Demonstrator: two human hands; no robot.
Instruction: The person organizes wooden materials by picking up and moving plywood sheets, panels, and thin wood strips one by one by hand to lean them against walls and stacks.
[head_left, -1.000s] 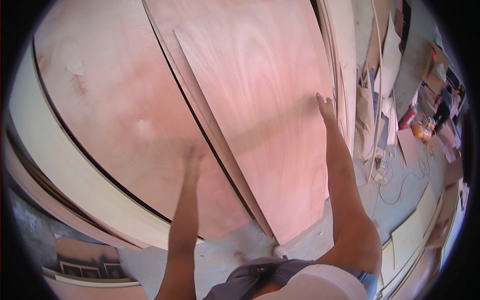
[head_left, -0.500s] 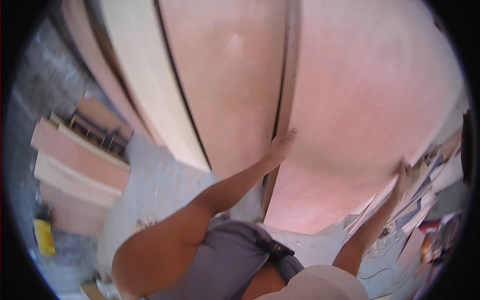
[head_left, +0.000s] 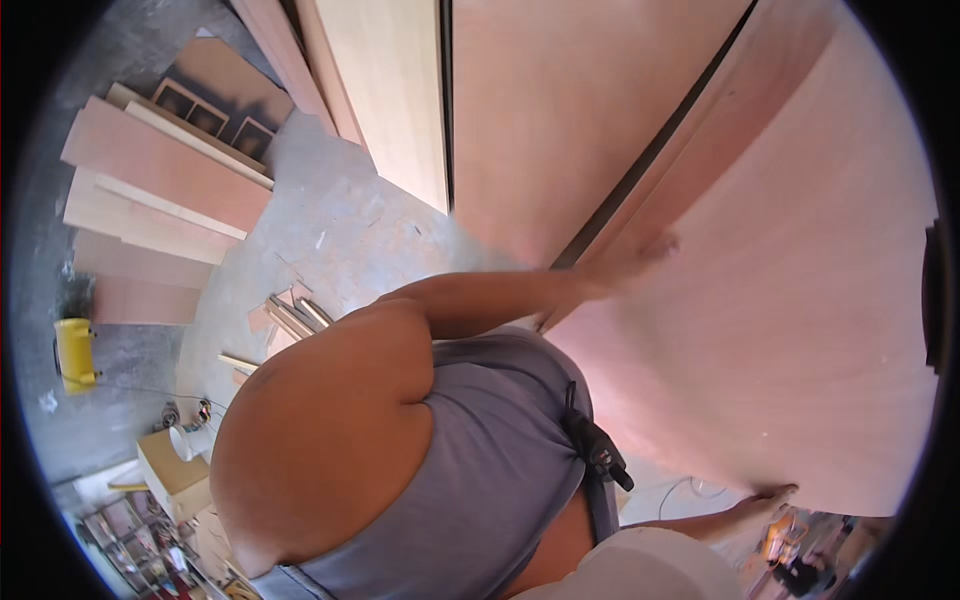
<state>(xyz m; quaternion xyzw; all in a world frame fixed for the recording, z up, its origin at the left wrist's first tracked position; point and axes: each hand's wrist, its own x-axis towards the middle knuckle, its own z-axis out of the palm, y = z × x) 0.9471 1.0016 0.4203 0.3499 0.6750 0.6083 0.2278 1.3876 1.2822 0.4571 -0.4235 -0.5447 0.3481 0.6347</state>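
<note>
A large pinkish plywood panel (head_left: pixel 760 330) fills the right side, tilted in front of me. My left hand (head_left: pixel 635 262), blurred by motion, is closed on it near its left edge; some fingers are hidden. Lower down, my right hand (head_left: pixel 768 503) grips the panel's bottom edge, with fingertips showing there and the rest tucked underneath. Directly left of the panel stands another wide plywood sheet (head_left: pixel 570 120), with a dark gap between the two. A paler board (head_left: pixel 385 90) stands farther left.
Several cut boards (head_left: pixel 165 150) lie stacked at the left, near open wooden frames (head_left: pixel 205 115). Wood offcuts (head_left: pixel 290 315) lie on the grey floor (head_left: pixel 340 215). A yellow machine (head_left: pixel 75 355) stands at far left, a cardboard box (head_left: pixel 170 475) below it. A cable (head_left: pixel 685 490) runs near my right arm.
The panel has swung to the right and turned, with both my hands moving along on it. My right hand is lower in view. My body has turned, bringing more of the left floor into sight.
</note>
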